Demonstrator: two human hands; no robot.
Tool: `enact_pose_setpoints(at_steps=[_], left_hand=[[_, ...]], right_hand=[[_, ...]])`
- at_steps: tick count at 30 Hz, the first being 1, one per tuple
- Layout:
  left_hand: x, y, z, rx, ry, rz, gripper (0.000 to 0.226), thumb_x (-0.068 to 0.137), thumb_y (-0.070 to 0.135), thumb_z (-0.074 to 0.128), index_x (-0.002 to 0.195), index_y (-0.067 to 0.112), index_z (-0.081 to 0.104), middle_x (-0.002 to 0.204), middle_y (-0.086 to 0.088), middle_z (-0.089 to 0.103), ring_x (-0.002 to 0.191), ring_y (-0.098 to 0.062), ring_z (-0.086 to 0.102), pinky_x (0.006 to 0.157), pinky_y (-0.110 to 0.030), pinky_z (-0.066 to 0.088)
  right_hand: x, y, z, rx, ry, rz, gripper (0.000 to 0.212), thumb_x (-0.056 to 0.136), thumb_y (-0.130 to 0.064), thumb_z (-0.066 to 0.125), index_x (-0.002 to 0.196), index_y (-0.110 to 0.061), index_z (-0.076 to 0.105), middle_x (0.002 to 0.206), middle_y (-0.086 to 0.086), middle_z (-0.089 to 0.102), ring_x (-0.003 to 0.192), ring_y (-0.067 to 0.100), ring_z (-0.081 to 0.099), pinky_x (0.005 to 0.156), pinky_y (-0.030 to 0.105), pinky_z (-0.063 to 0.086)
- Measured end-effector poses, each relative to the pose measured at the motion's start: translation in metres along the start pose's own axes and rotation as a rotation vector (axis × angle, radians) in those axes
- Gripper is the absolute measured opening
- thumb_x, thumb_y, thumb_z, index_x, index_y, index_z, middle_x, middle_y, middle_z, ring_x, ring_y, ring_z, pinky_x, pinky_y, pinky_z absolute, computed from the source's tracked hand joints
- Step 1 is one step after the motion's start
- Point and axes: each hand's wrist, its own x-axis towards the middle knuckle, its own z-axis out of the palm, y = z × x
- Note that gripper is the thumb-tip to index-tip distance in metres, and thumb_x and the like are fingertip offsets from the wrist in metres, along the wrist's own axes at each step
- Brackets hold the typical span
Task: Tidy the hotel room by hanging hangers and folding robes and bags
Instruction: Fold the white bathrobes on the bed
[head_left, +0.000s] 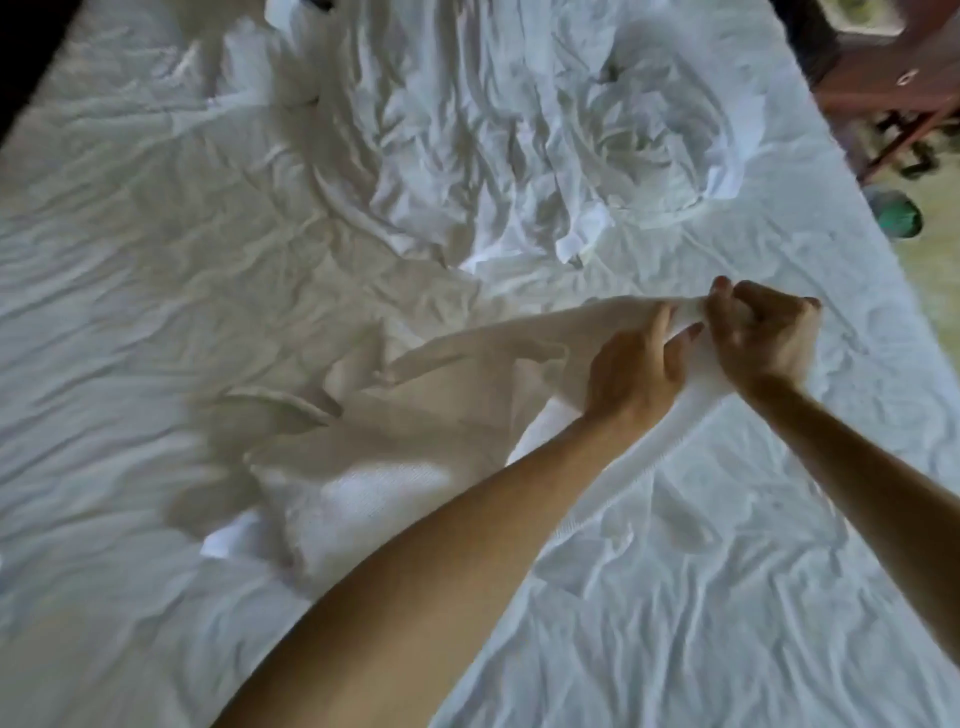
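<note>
A white textured robe (395, 441) lies crumpled across the middle of the bed, one end lifted toward the right. My left hand (636, 369) grips that raised end from below, fingers curled around the cloth. My right hand (758, 332) pinches the same edge right beside it, knuckles up. The two hands almost touch. The cloth between them is bunched, so its shape there is hidden. The frame is motion-blurred.
The bed (727, 597) is covered with a wrinkled white sheet. A heap of rumpled white linen (545, 130) lies at the far side. Beyond the bed's right edge stand a dark wooden piece of furniture (893, 78) and a green object (896, 213) on the floor.
</note>
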Motion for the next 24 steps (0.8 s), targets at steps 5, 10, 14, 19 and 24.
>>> enact_pose_setpoints(at_steps=[5,10,14,19,24], left_hand=[[0.011,0.070,0.121,-0.024,-0.211,0.010,0.075,0.086,0.066,0.017,0.124,0.015,0.055,0.105,-0.013,0.073,0.096,-0.036,0.067,0.081,-0.045,0.052],[-0.009,0.092,0.235,0.026,-0.380,0.017,0.043,0.104,0.045,0.041,0.132,0.015,0.054,0.110,-0.016,0.071,0.103,-0.037,0.064,0.085,-0.042,0.049],[-0.036,0.076,0.283,0.100,-0.502,-0.007,0.044,0.104,0.047,0.041,0.131,0.014,0.053,0.112,-0.015,0.069,0.104,-0.039,0.062,0.082,-0.041,0.045],[-0.069,0.046,0.256,0.164,-0.578,0.002,0.037,0.097,0.050,0.052,0.118,0.020,0.061,0.102,-0.002,0.072,0.095,-0.028,0.066,0.072,-0.034,0.043],[-0.076,-0.018,0.151,0.272,-0.343,0.275,0.041,0.088,0.040,0.064,0.118,0.012,0.063,0.114,-0.003,0.061,0.106,-0.022,0.057,0.089,-0.044,0.047]], right_hand=[[0.007,0.109,-0.089,-0.143,0.099,0.101,0.051,0.093,-0.017,0.061,0.049,-0.009,0.036,0.046,0.011,0.027,0.039,0.025,0.031,0.049,0.031,0.017],[-0.031,0.202,-0.146,-0.225,0.122,0.305,0.048,0.093,-0.024,0.057,0.050,-0.011,0.040,0.045,0.007,0.036,0.041,0.021,0.037,0.046,0.032,0.027],[-0.079,0.241,-0.156,-0.290,0.099,0.407,0.046,0.091,-0.021,0.058,0.049,-0.017,0.039,0.043,0.007,0.039,0.041,0.019,0.038,0.052,0.027,0.024],[-0.126,0.251,-0.134,-0.303,-0.032,0.577,0.034,0.086,-0.038,0.055,0.057,-0.022,0.047,0.055,0.007,0.054,0.062,0.032,0.059,0.058,0.030,0.032],[-0.147,0.217,-0.106,-0.155,-0.066,0.430,0.028,0.083,-0.043,0.057,0.090,-0.017,0.067,0.090,0.001,0.058,0.088,0.028,0.058,0.075,0.038,0.047]])
